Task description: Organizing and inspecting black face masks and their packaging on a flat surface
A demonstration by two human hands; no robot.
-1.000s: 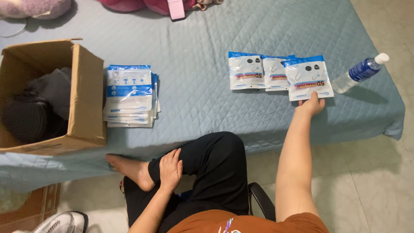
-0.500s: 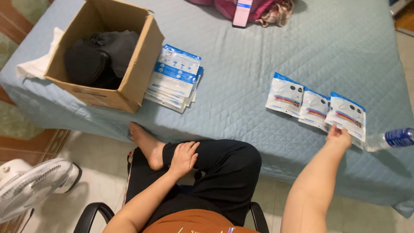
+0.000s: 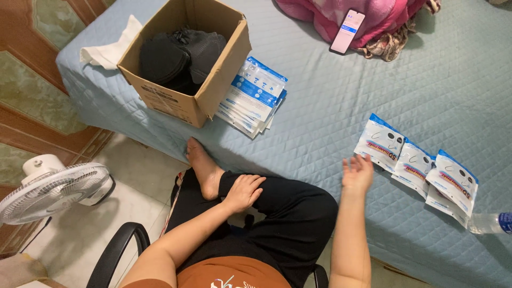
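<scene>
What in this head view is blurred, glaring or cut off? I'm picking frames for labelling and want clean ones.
Head view: light is soft and even, with only faint shadows beside the cardboard box; the right hand looks slightly motion-softened at the fingers; the left hand on the knee is sharp; the water bottle is cut off by the right edge; the phone screen glows bright.

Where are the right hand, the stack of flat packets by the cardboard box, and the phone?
right hand (image 3: 357, 173), head view, on the back of the hand.
stack of flat packets (image 3: 253, 96), head view, on the top packet's face.
phone (image 3: 347, 24), head view, mid-screen.
</scene>
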